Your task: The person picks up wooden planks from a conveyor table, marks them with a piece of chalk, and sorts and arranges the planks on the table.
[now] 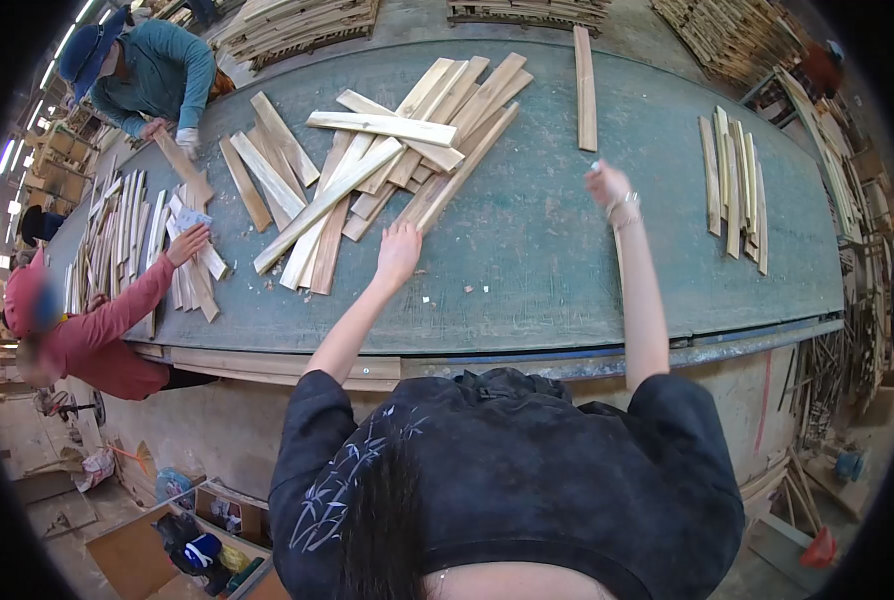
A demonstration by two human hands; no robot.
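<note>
My left hand (400,253) is at the near end of a long wooden slat (467,172) on the right side of a crisscrossed pile, its fingers curled at that end. My right hand (610,187) is raised over the table with fingers closed, and a small whitish piece (595,165), too small to name surely, shows at the fingertips. Just beyond it, a single slat (586,90) lies lengthwise away from me. Another slat (621,262) is partly hidden under my right forearm. Pale slats (382,126) lie across the top of the pile.
A worn green table (527,290) spans the view. Several slats (733,190) lie in a group at right. On the left, a person in red (107,325) and a person in teal (162,70) handle slats. Stacked wood (297,30) stands beyond the table.
</note>
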